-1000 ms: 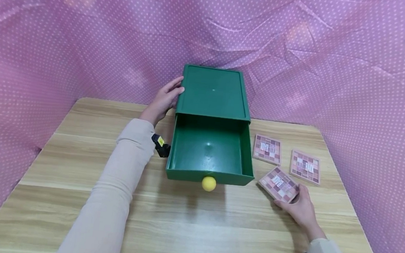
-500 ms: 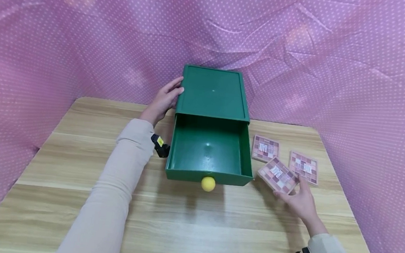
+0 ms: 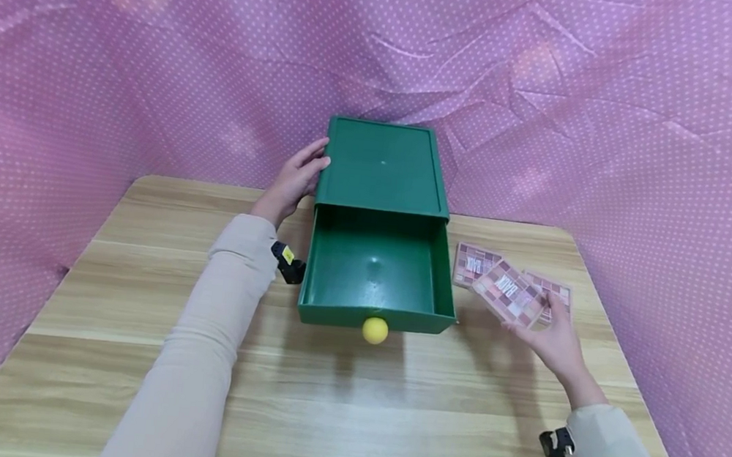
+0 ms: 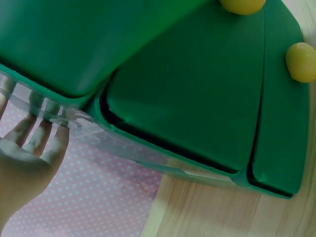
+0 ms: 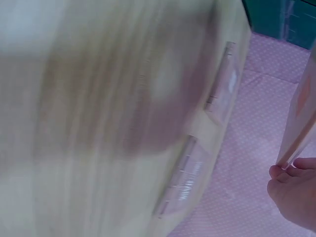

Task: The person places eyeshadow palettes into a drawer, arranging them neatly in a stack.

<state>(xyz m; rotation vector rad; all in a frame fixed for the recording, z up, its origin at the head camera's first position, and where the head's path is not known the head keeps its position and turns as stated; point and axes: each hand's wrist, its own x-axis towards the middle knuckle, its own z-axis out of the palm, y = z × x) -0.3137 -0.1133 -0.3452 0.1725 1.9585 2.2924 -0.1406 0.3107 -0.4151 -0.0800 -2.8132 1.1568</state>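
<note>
A pink, checkered eyeshadow palette [image 3: 509,292] is gripped at its right corner by my right hand [image 3: 556,346], raised over the table and tilted. Two similar palettes lie beneath and beside it: one on the left [image 3: 472,263], another on the right [image 3: 558,290] partly covered by the hand. In the right wrist view the fingers [image 5: 291,173] pinch the palette's edge. My left hand [image 3: 291,186] rests against the left side of a green drawer cabinet [image 3: 385,164], its fingers extended along the clear side wall. The top drawer [image 3: 331,316] is pulled out and holds nothing visible.
A round yellow knob [image 3: 375,330] sticks out from the drawer front. More closed drawers with yellow knobs [image 4: 301,62] sit below, in the left wrist view. The wooden table [image 3: 345,440] is bounded by a pink dotted cloth [image 3: 223,60] at the back and sides.
My right hand has lifted the palette off the table and moved it away from me, so that it now overlaps the other two palettes in view. The left hand stays in place.
</note>
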